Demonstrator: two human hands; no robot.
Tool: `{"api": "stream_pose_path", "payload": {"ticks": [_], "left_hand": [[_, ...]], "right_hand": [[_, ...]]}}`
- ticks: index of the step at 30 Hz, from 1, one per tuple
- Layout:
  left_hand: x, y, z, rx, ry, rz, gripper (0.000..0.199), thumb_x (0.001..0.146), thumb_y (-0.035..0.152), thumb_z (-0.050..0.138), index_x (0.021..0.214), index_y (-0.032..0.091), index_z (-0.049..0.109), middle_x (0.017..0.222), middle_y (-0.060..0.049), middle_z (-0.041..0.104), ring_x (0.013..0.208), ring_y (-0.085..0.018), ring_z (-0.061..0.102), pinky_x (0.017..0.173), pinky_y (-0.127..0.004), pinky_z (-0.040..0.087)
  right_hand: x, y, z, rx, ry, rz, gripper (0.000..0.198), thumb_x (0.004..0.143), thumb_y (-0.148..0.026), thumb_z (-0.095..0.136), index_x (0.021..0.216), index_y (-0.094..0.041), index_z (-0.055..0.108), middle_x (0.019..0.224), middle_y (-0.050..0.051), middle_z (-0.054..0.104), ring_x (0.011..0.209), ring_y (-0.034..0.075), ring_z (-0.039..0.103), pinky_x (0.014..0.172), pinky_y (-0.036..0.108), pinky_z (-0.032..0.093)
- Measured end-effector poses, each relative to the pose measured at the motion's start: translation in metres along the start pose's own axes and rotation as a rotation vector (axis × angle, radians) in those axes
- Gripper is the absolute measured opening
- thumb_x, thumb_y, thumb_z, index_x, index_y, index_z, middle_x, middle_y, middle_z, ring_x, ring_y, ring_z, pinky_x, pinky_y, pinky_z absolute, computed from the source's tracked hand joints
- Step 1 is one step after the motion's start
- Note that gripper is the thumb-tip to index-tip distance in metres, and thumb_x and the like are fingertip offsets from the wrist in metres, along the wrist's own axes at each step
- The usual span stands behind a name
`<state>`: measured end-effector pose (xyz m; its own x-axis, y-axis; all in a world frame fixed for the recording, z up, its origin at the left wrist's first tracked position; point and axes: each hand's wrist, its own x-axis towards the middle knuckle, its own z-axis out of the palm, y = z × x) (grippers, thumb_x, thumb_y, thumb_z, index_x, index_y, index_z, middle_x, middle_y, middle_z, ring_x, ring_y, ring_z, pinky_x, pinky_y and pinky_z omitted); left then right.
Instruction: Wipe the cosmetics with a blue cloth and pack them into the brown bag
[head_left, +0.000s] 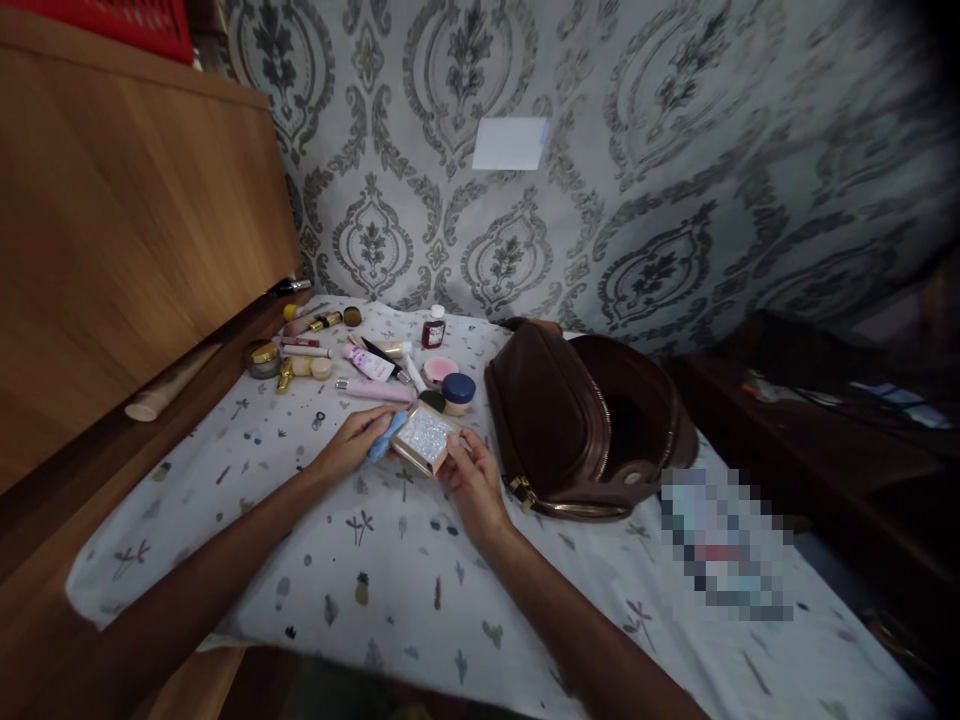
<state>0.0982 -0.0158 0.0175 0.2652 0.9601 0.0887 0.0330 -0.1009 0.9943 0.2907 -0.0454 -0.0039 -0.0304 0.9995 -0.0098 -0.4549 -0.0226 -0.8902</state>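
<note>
The glittery case (424, 437), held over the printed tablecloth (360, 620) left of the brown bag (551, 420), looks light, stiff and perhaps breakable, best taken by its edges, where the right hand (474, 485) grips one side and the left hand (356, 442) pinches a blue cloth (385, 438) at the other.

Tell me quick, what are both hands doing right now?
Left hand: closed, holding a blue cloth at the edge of the glittery case.
Right hand: closed, holding the glittery case.

Hands (355, 440) (475, 488) hold a glittery case (424, 436) and blue cloth (384, 440).
</note>
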Motion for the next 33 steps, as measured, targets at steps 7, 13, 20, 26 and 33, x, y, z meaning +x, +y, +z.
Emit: {"api": "stream_pose_path", "payload": {"ticks": [7, 13, 20, 26, 33], "left_hand": [[-0.001, -0.005, -0.001, -0.091, 0.018, -0.053, 0.063, 0.074, 0.057, 0.074, 0.122, 0.017, 0.069, 0.111, -0.010, 0.071, 0.082, -0.019, 0.066, 0.069, -0.030, 0.058], [0.001, -0.007, -0.006, 0.036, 0.154, 0.047, 0.036, 0.076, 0.049, 0.073, 0.089, 0.015, 0.076, 0.085, -0.004, 0.073, 0.075, -0.018, 0.064, 0.070, -0.027, 0.053], [0.002, -0.003, 0.000, 0.134, 0.219, 0.100, 0.054, 0.077, 0.062, 0.066, 0.101, 0.015, 0.076, 0.101, -0.007, 0.076, 0.095, -0.024, 0.067, 0.088, -0.032, 0.053], [-0.001, 0.001, 0.002, 0.039, 0.032, 0.076, 0.062, 0.082, 0.065, 0.062, 0.118, 0.015, 0.072, 0.111, -0.010, 0.074, 0.099, -0.024, 0.067, 0.090, -0.035, 0.055], [-0.003, -0.008, 0.001, -0.070, 0.086, -0.028, 0.058, 0.072, 0.049, 0.077, 0.117, 0.014, 0.072, 0.098, -0.006, 0.074, 0.073, -0.016, 0.066, 0.065, -0.028, 0.060]], "right_hand": [[-0.003, -0.006, 0.000, 0.028, -0.011, 0.023, 0.043, 0.068, -0.044, 0.085, 0.092, -0.023, 0.057, 0.085, 0.000, 0.071, 0.073, 0.015, 0.065, 0.064, 0.027, 0.054], [-0.007, -0.009, 0.003, -0.008, -0.156, 0.203, 0.064, 0.070, -0.041, 0.082, 0.124, -0.025, 0.052, 0.068, -0.005, 0.066, 0.052, 0.013, 0.060, 0.045, 0.022, 0.041], [-0.007, -0.011, 0.006, 0.077, -0.187, 0.208, 0.046, 0.069, -0.038, 0.084, 0.106, -0.023, 0.061, 0.068, -0.006, 0.064, 0.048, 0.010, 0.056, 0.043, 0.020, 0.043], [-0.004, -0.007, 0.005, 0.099, -0.076, 0.071, 0.048, 0.071, -0.038, 0.084, 0.109, -0.026, 0.057, 0.075, -0.005, 0.068, 0.057, 0.012, 0.063, 0.053, 0.023, 0.051], [-0.002, -0.005, -0.001, 0.079, -0.033, 0.084, 0.054, 0.070, -0.047, 0.085, 0.105, -0.027, 0.050, 0.078, -0.004, 0.070, 0.062, 0.014, 0.067, 0.055, 0.024, 0.053]]}}
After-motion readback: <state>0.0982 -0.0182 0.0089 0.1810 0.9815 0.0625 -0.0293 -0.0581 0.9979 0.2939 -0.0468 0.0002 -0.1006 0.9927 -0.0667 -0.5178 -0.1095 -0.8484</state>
